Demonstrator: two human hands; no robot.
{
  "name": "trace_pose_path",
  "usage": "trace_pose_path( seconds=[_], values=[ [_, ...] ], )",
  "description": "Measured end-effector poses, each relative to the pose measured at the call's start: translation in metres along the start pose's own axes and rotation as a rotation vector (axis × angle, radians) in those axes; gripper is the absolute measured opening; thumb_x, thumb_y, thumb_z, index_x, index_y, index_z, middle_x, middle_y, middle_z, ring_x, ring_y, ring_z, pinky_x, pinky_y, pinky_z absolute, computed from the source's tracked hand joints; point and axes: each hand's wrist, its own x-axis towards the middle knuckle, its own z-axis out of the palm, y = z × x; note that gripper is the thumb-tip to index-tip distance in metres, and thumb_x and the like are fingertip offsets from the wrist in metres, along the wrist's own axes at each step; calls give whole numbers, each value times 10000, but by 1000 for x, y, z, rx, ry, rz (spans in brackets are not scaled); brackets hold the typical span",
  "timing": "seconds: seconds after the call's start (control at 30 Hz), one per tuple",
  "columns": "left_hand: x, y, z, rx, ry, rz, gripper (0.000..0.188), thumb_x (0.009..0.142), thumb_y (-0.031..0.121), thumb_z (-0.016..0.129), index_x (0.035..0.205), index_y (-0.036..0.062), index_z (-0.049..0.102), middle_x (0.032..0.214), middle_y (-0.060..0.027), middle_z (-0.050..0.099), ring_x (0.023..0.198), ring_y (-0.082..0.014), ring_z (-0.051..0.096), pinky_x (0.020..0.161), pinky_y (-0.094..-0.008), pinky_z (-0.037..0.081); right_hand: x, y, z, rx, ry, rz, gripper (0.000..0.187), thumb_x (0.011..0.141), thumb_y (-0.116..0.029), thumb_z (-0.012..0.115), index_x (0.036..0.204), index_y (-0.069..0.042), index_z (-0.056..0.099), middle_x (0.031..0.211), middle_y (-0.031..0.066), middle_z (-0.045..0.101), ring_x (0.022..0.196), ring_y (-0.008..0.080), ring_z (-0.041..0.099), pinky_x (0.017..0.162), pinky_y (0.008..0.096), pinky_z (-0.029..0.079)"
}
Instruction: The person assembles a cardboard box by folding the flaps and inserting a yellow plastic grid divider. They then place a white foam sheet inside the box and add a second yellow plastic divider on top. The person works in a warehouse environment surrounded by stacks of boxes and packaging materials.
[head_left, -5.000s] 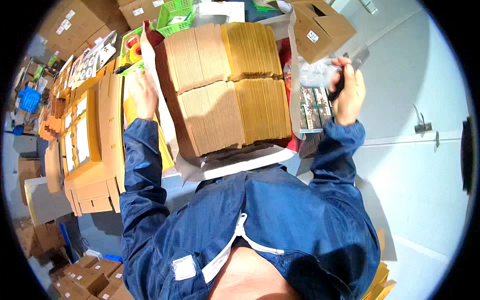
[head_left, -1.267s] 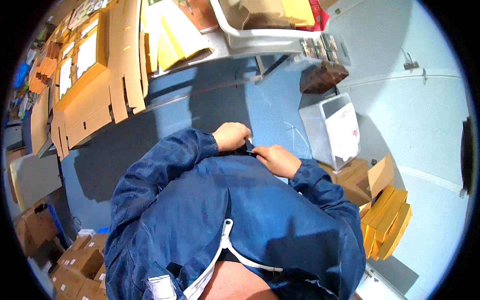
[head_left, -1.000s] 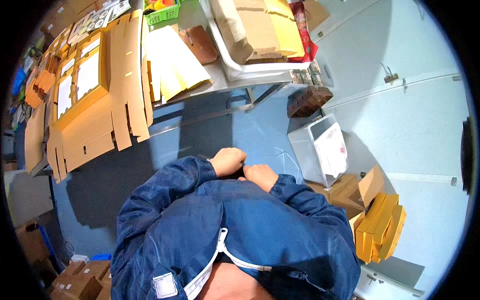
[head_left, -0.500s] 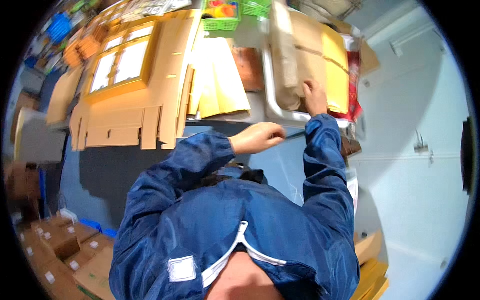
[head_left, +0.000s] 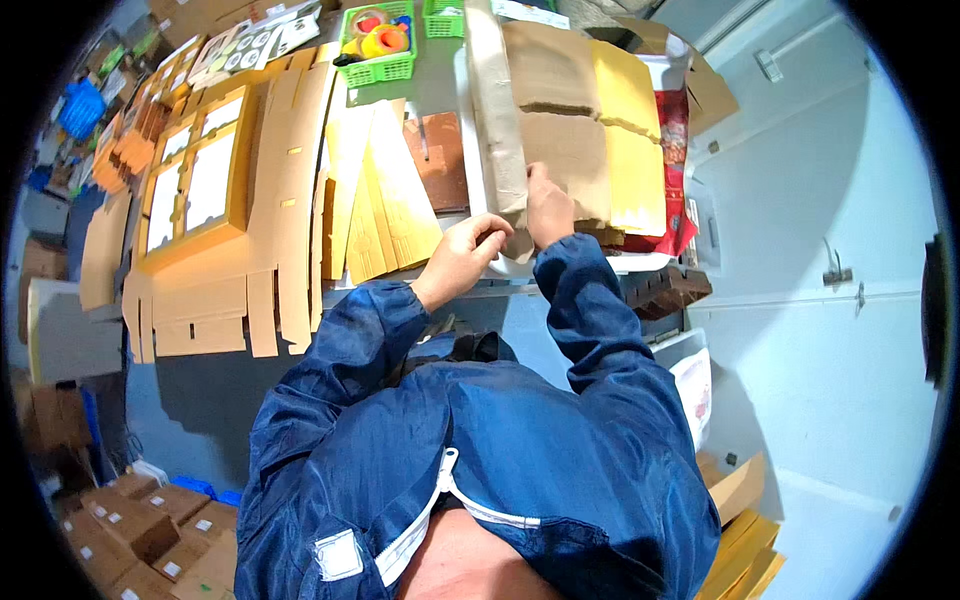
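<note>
At the near-left corner of a white tray (head_left: 632, 262), my left hand (head_left: 460, 262) has its fingers curled and its thumb drawn toward them. Whatever lies between them is too small to make out. Close beside it, my right hand (head_left: 549, 207) is closed, with its fingertips at the near end of a long beige-grey strip (head_left: 492, 110) of paper or card. Its grip is partly hidden. Brown sheets (head_left: 562, 165) lie stacked in the tray to the right of the strip, with yellow sheets (head_left: 636, 175) beyond them.
Left of the tray lie yellow card pieces (head_left: 385, 220), a reddish-brown flat block (head_left: 440, 160) and large flat cardboard (head_left: 200, 300) bearing a yellow-framed box (head_left: 195, 180). A green basket (head_left: 380, 68) holds tape rolls. Red packaging (head_left: 676, 190) sits at the tray's right edge.
My right hand has shifted from the brown sheets to the strip's near end. My left hand has risen from before the table edge to the tray's corner. The view has swung right.
</note>
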Motion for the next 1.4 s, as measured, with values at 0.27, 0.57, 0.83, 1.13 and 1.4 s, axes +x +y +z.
trace_pose_path(
  seconds=[0.27,0.57,0.83,1.13,1.4],
  values=[
    [22,35,-4,-250,-4,21,220,939,112,479,1113,-13,523,813,-28,566,724,-86,542,658,-222,469,-11,53,-56,841,91,256,246,867,-229,596,954,2,601,808,48,642,746,95,580,653,253,455],
    [81,61,15,-722,-169,-91,253,922,227,541,1114,61,544,979,7,590,848,-89,555,747,-240,457,-72,45,-75,1386,26,278,191,885,-156,597,1008,-10,610,908,-5,626,822,62,546,757,201,434],
    [98,42,39,-583,-65,-216,160,906,184,563,1020,77,599,872,8,622,719,-64,572,588,-203,458,-53,64,-79,1092,118,173,414,867,-71,600,1237,47,455,1087,81,594,990,108,543,831,232,438],
    [83,70,34,-480,114,121,711,853,233,640,1390,61,208,1290,-130,417,1171,-220,442,954,-333,394,-33,16,-113,471,253,-54,222,818,-68,589,1028,0,582,847,94,616,717,207,599,638,283,479],
    [34,83,-52,-1026,110,130,511,966,334,350,1361,12,315,1354,-157,400,1258,-262,388,1038,-407,355,-22,-78,-91,447,97,-626,484,727,-167,688,1162,-42,516,1246,165,460,1145,347,442,957,418,363]
  ],
)
